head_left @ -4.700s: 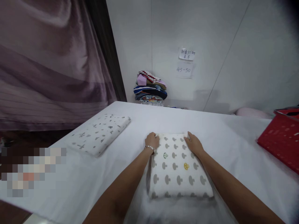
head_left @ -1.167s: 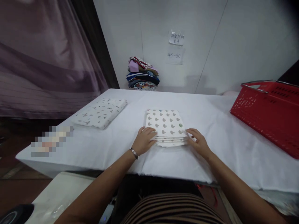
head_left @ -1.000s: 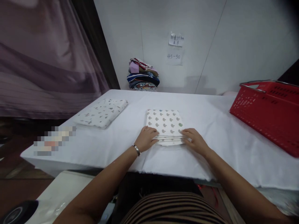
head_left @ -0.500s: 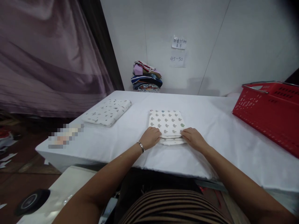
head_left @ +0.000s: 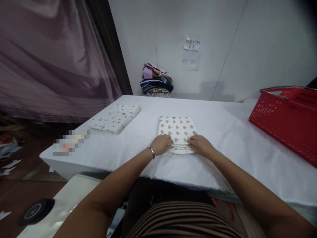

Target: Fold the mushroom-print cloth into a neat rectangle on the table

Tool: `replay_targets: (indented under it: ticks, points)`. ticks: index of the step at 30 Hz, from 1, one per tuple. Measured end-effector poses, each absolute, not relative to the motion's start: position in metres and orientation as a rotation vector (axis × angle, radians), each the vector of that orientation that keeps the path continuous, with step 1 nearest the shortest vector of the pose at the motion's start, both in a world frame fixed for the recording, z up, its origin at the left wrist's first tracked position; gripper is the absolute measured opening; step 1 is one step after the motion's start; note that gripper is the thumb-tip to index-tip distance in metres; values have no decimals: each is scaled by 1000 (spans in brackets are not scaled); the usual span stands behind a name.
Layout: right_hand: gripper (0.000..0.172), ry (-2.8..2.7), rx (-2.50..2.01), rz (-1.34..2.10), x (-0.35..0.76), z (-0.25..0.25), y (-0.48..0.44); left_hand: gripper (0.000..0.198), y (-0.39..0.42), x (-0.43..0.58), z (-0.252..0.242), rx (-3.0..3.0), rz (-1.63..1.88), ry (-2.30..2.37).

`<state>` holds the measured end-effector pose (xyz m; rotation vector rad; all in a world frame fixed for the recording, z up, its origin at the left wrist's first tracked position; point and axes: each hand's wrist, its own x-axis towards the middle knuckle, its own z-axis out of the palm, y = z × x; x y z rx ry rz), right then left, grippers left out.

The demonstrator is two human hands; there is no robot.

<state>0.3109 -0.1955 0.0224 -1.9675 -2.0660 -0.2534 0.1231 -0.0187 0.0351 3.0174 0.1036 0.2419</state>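
Note:
A white folded cloth (head_left: pixel 177 127) with rows of grey apple-like prints lies on the white-covered table in front of me. Its near edge shows several stacked layers. At that edge's left corner, my left hand (head_left: pixel 162 144), with a silver bracelet on the wrist, has its fingers closed on the cloth. My right hand (head_left: pixel 201 145) pinches the same edge near its right corner; its thumb is partly hidden. Farther left lies a second folded white cloth (head_left: pixel 116 118) with a scattered dark print, apart from both hands.
A red plastic basket (head_left: pixel 284 122) stands on the right of the table (head_left: pixel 138 158). Behind the far edge is a stack of folded fabrics (head_left: pixel 157 81) by the wall. A blurred-out item (head_left: pixel 71 142) lies at the left edge. A white surface holds a black round object (head_left: pixel 37 211) at lower left.
My right hand has shifted slightly left along the cloth's near edge, closer to my left hand. The whole view has moved a little; the cloth otherwise looks much the same.

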Motion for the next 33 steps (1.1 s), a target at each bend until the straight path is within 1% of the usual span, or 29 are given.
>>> replay_targets:
  ticks: [4,6,11,16,21,27,31,33]
  points:
    - [28,-1978,-1947,-403,312,18,-198,19,-26,123,45,3140,271,143]
    - [28,-1960,-1937,-437,312,15,-202,18,-30,121,45,3172,306,127]
    - [28,-2106,-1923,-336,312,7,-208,16,-35,114,35,3168,233,35]
    - [26,-2130,-1902,-263,313,12,-208,19,-29,114,27,3062,309,23]
    - [25,-2192,-1880,-235,314,17,-208,20,-26,116,27,3027,299,53]
    - [26,-2191,-1928,-328,316,19,-204,20,-31,119,38,3150,221,78]
    - [29,-2101,-1984,-444,316,20,-207,21,-37,119,42,3238,299,132]
    - [28,-2133,-1989,-444,314,19,-210,19,-39,119,40,3258,265,97]
